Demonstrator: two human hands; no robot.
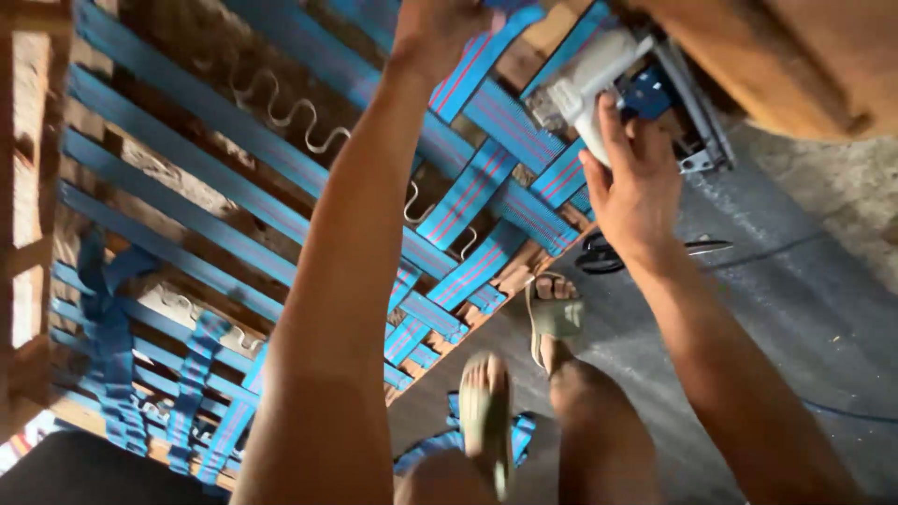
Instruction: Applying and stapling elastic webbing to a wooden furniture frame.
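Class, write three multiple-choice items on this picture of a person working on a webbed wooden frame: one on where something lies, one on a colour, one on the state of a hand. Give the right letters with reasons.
1. Where do the scissors lie?
A. on the grey floor beside the right hand's wrist
B. on the webbing
C. in the left hand

2. What colour are the webbing straps?
A. green
B. blue with red lines
C. plain white

3. What is the right hand doing?
A. hanging free
B. resting flat on the floor
C. gripping a white and blue power tool

Answers: 1 A, the dark handles and blades lie on the floor by the frame's corner. 2 B, thin red stripes run along the blue bands. 3 C, its fingers wrap the tool's white body, while the left hand presses on the straps.
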